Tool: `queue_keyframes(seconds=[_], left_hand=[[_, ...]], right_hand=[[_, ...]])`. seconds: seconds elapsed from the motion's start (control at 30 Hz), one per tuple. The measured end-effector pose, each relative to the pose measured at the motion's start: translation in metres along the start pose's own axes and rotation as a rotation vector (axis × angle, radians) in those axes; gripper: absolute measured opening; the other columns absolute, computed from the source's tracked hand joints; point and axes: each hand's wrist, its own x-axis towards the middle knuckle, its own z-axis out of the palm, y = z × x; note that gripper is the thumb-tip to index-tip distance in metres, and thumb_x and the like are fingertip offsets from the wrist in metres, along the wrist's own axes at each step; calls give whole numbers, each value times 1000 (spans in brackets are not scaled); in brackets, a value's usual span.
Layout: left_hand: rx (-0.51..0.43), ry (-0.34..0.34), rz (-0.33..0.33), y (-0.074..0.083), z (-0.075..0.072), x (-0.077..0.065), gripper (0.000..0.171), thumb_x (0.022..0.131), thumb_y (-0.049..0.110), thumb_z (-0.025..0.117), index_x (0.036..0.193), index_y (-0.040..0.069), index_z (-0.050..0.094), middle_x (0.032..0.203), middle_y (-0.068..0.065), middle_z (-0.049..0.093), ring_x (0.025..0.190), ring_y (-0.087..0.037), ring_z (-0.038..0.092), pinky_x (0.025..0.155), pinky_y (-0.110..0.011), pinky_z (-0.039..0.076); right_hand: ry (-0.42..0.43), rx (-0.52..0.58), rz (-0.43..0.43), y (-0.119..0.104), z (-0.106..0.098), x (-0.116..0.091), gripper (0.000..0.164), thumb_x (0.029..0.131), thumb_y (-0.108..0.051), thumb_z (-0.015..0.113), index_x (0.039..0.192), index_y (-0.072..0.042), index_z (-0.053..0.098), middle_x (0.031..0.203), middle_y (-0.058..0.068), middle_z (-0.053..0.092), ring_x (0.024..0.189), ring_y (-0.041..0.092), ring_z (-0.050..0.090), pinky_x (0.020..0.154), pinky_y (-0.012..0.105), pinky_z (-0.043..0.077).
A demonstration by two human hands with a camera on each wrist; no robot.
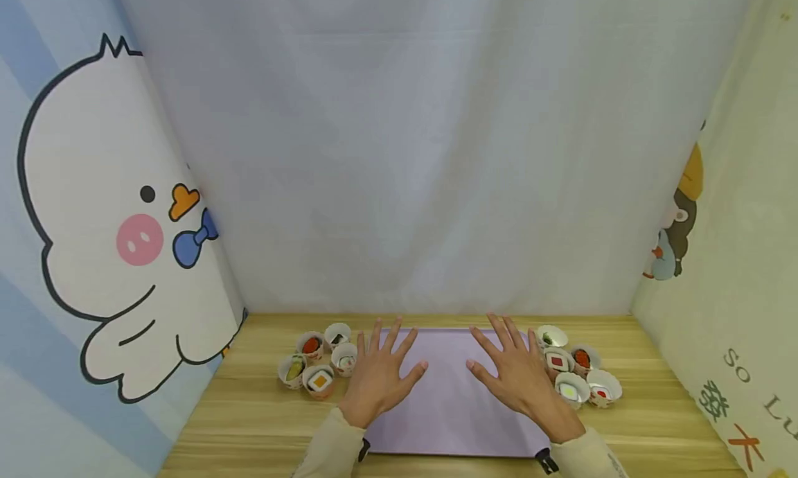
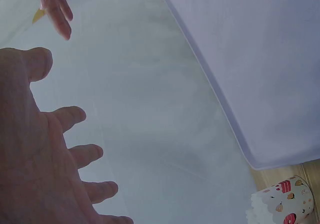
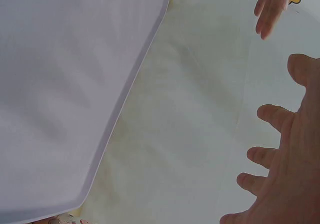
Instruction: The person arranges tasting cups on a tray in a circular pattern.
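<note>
My left hand and right hand are raised above a flat lilac tray, palms down, fingers spread. Neither holds anything. Left of the tray, beside my left hand, several paper cups stand in a cluster. One front cup contains a white piece with an orange middle; others contain red, green, dark and pale pieces. A second cluster of paper cups stands near my right hand, including a front-right cup with a small red piece. In the left wrist view, a patterned cup shows beside the tray's corner.
The tray lies on a wood-grain table. A pale cloth hangs behind the table. Side curtains close in both sides: the left one carries a white cartoon bird, the right one has printed figures and lettering.
</note>
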Motion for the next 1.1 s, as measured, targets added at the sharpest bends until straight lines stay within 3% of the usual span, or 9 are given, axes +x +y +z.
queue_keyframes(seconds=[0.27, 0.6, 0.9, 1.1], left_hand=[[7, -16, -2, 3, -3, 0, 68, 95, 69, 32, 151, 32, 39, 163, -5, 25, 151, -40, 15, 115, -69, 18], [-66, 16, 18, 2, -9, -8, 64, 97, 59, 45, 151, 27, 39, 163, -6, 25, 150, -41, 18, 115, -67, 23], [-78, 127, 43, -18, -8, -25, 64, 95, 46, 58, 149, 17, 43, 157, -11, 36, 142, -43, 34, 109, -59, 39], [-109, 122, -7, -30, -6, -32, 66, 94, 44, 60, 150, 17, 41, 157, -13, 36, 143, -42, 34, 107, -62, 40]], right_hand=[[11, 2, 11, 3, 1, -3, 61, 94, -55, 53, 148, -27, 46, 162, 9, 28, 148, 39, 24, 110, 75, 18], [59, 13, 25, 12, -2, -16, 61, 94, -51, 56, 147, -22, 48, 158, 14, 35, 144, 42, 30, 109, 73, 22], [71, 40, 86, 28, -3, -32, 63, 94, -48, 58, 147, -17, 46, 156, 18, 35, 141, 45, 31, 106, 75, 23], [109, 63, 92, 39, -3, -38, 64, 92, -45, 61, 146, -14, 46, 154, 20, 37, 140, 45, 32, 104, 77, 24]])
